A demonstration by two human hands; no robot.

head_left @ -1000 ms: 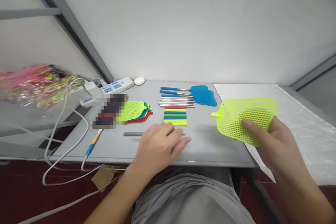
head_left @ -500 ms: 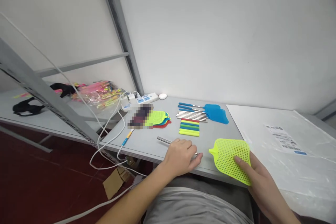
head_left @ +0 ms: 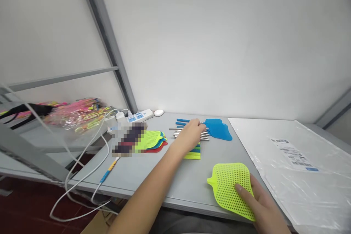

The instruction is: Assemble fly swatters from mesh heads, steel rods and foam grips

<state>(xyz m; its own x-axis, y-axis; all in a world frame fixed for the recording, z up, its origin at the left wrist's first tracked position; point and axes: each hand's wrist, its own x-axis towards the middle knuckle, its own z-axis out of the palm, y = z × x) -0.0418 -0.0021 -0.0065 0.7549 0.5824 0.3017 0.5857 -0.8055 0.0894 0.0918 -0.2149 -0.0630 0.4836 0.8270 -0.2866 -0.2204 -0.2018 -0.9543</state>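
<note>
A: What's up here?
B: Right grip (head_left: 262, 199) pinches the lime swatter head (head_left: 229, 187), thumb on top. Left grip (head_left: 193, 129) curls over metal rods (head_left: 205, 137), farther back; can't tell if one's held.
A: Step?
B: Rod handling, I reckon. Calls for light fingers.

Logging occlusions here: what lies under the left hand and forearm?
Metal rods show either side of the left hand, and coloured tubes beside the forearm; their covered portions cannot be seen.

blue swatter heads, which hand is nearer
Left: the left hand is just left of the blue swatter heads; the right hand is farther off, nearer the camera.
</note>
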